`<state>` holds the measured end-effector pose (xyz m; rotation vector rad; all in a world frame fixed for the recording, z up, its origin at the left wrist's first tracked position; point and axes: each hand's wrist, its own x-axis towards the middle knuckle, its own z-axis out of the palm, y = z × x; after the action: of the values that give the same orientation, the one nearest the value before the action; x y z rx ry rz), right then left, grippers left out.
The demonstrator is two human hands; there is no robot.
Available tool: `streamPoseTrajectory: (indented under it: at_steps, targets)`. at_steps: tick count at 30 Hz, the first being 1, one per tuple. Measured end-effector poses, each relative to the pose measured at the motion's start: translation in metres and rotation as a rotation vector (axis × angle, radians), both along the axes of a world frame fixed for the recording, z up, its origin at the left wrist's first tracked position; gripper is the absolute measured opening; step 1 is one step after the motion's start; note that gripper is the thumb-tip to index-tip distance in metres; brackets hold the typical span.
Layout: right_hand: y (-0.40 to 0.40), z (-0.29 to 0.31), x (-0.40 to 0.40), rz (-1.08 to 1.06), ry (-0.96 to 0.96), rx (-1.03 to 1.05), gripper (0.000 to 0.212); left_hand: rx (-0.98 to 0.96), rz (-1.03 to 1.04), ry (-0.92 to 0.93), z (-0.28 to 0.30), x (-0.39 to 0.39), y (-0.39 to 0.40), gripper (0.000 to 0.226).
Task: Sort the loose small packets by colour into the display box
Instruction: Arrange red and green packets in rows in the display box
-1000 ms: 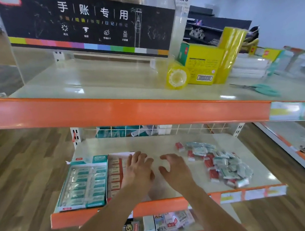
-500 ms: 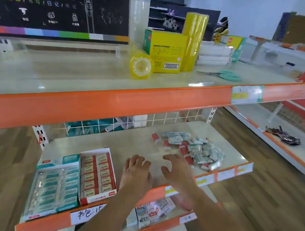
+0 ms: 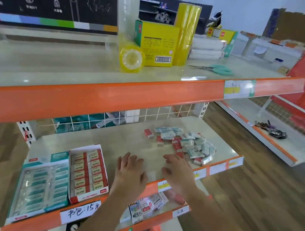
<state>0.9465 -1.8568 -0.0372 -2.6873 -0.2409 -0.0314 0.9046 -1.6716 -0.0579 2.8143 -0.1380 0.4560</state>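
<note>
Left grip: the left hand (image 3: 130, 169) lies flat over the middle shelf (image 3: 96, 139), fingers straight and spread, holding nothing.
Right grip: the right hand (image 3: 176, 167) is likewise flat and empty, fingers relaxed — its fingertips near the closest edge of the pile.
Between the hands: a small pale patch on the shelf surface; whether it is a packet or only glare I cannot tell.
Loose packets: a heap of red and teal-white packets (image 3: 188, 144) at the right of the same shelf, colours mixed, one red one lying a little apart at the back.
Display boxes: a red-edged box (image 3: 86, 172) with rows of red-labelled packets just left of the left hand, and touching it on the far side a wider teal box (image 3: 40, 187) that looks full.
Step in hand: judged as the reach before a pick — nothing is lifted yet and the heap looks largely unsorted.
Next move: the right hand likely needs to travel right into the heap and pinch out one colour, then carry it across to the matching box.
Watch for: wrappers look slick and overlap, so neighbours may drag along.
</note>
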Motion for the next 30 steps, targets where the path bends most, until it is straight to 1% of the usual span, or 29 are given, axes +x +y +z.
streamPoseTrajectory:
  at_steps: [4,7,9,13,16,19,22,24,27,30]
  targets:
    - [0.01,0.0,-0.004,0.041,0.002,0.062,0.049,-0.026,0.0,0.021,-0.001,-0.001,-0.002,0.043]
    - [0.019,0.0,-0.005,0.081,0.042,0.208,0.056,-0.077,0.005,0.036,-0.003,-0.002,0.001,0.043]
    - [0.023,-0.001,-0.004,0.085,0.034,0.282,0.059,-0.094,-0.002,0.041,-0.004,-0.003,0.002,0.046]
    - [0.026,-0.002,0.002,0.061,0.007,0.305,0.06,-0.138,-0.019,0.033,-0.002,-0.004,0.002,0.045]
    - [0.03,-0.001,0.008,0.042,0.064,0.3,0.054,-0.145,-0.022,0.044,-0.001,-0.005,0.002,0.043]
    - [0.032,-0.008,0.012,0.022,0.075,0.326,0.04,-0.154,-0.015,0.046,0.001,-0.005,0.001,0.044]
    - [0.029,-0.006,0.012,-0.017,0.128,0.407,0.027,-0.161,-0.006,0.045,0.0,-0.004,0.001,0.046]
    - [0.026,-0.003,0.012,-0.012,0.133,0.399,0.029,-0.156,-0.004,0.045,-0.001,-0.004,0.001,0.044]
    - [0.026,-0.003,0.011,-0.012,0.118,0.388,0.031,-0.151,0.002,0.012,-0.003,-0.003,0.001,0.034]
    - [0.027,-0.007,0.011,0.007,0.127,0.409,0.032,-0.166,-0.006,0.024,-0.002,-0.003,0.001,0.035]
